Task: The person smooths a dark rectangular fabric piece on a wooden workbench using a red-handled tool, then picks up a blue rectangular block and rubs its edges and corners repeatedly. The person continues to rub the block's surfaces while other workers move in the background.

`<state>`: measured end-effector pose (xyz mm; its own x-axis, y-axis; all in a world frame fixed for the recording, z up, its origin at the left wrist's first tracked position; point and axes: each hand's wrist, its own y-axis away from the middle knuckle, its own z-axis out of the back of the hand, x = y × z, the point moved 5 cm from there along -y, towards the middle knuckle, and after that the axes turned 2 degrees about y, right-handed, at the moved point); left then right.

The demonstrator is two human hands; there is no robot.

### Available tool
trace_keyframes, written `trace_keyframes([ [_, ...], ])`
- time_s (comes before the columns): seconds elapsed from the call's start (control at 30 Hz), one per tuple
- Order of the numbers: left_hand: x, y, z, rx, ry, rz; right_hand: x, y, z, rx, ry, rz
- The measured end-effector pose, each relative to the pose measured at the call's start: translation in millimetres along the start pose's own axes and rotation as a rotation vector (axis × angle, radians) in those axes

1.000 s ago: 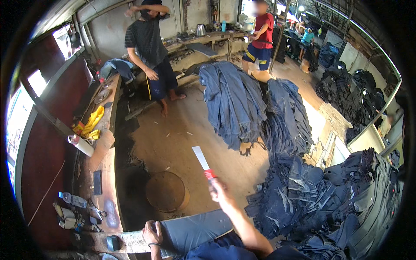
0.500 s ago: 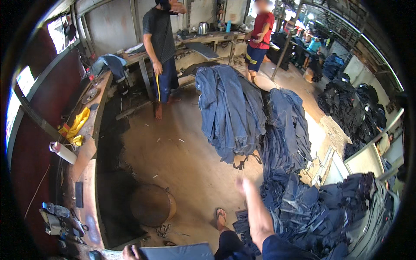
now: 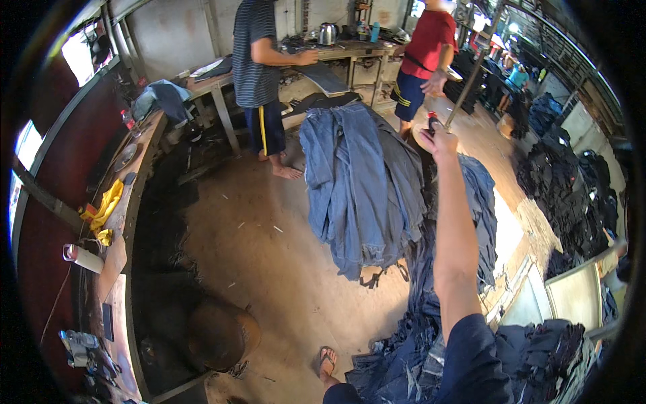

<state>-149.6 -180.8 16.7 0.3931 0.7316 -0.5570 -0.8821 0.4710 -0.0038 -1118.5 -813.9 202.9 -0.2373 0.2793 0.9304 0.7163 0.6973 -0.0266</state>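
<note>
My right hand is stretched far forward at the end of a straight arm. Its fingers are closed around a small dark thing with a red end, too small to name. Beyond and left of it lies a large heap of blue denim garments, and a second denim pile is partly hidden behind my forearm. A person in a red shirt stands just past my hand, one hand lowered near it. My left hand is out of view.
A person in a striped shirt stands by the back workbench. A narrow bench along the left holds a white bottle and a yellow cloth. Dark cloth piles line the right. A round drum stands low left.
My right arm has reached forward and up from near my body. My left hand and the dark flat panel beside it have left the view. Both people have shifted and turned.
</note>
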Motion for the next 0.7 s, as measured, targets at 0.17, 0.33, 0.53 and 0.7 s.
trace_keyframes([
  [0.17,-4.8,17.5,-5.4,-0.061,0.043,0.177,-25.7,-111.7,18.7,-0.006,0.112,-0.008],
  [0.33,0.5,42.0,-3.7,-0.119,0.092,0.339,-37.9,-174.5,35.4,0.05,0.22,-0.043],
  [0.53,10.7,71.4,-1.7,-0.163,0.143,0.481,-60.8,-210.1,49.4,-0.01,0.151,-0.09],
  [0.7,25.8,99.9,-0.2,-0.2,0.207,0.595,-58.6,-221.0,39.9,0.036,0.037,-0.065],
])
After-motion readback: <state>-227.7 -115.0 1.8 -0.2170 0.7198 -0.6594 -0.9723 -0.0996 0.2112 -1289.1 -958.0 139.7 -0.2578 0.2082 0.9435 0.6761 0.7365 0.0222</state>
